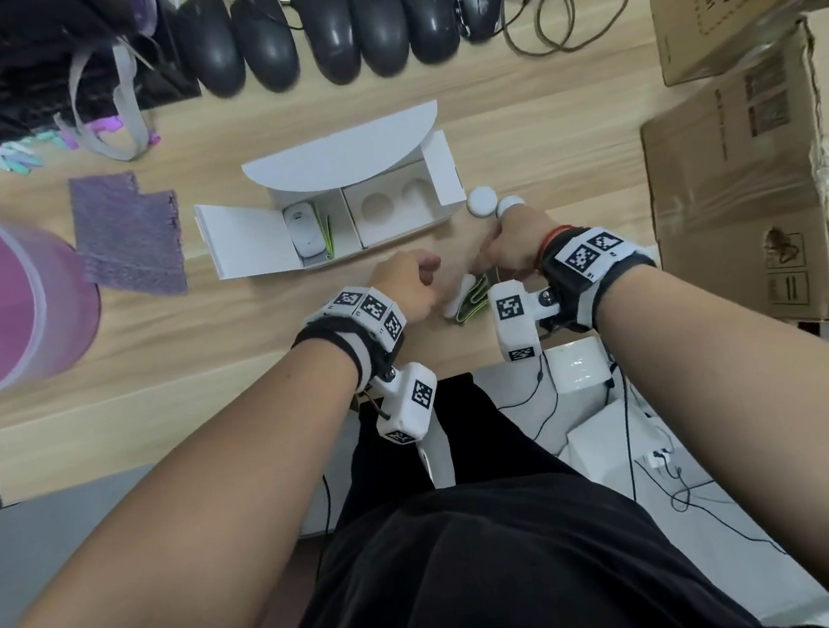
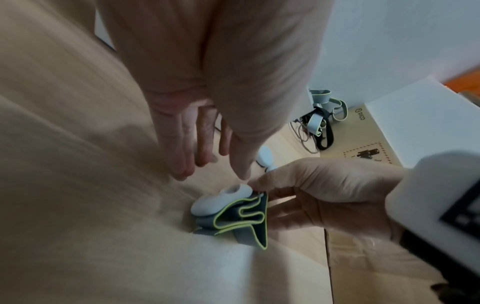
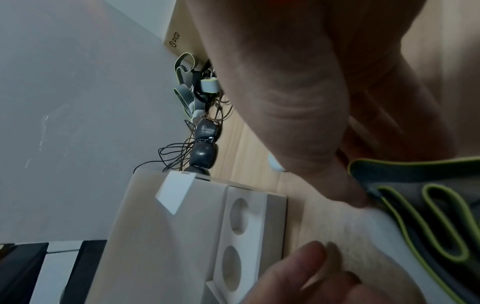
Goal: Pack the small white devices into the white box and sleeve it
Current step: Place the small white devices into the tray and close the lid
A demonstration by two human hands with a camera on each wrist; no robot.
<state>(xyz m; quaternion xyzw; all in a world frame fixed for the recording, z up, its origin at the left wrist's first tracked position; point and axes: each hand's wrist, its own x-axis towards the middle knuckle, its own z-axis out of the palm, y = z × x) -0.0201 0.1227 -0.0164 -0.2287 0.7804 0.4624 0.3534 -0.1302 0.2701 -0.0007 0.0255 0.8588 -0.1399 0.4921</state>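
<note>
While our right hand (image 1: 508,246) pinches the folded grey strap (image 2: 241,216) of a white device (image 2: 221,200) on the table (image 1: 259,326), our left hand (image 1: 406,283) hovers just left of it with relaxed fingers, holding nothing. Farther away, the white box (image 1: 244,245) lies open with one device (image 1: 304,233) inside. Two round white pieces (image 1: 482,201) lie just right of the box.

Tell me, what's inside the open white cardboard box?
The white cardboard box holds one white device with a green-edged strap on the left and two empty round recesses. Anything beneath the insert is hidden.
</note>
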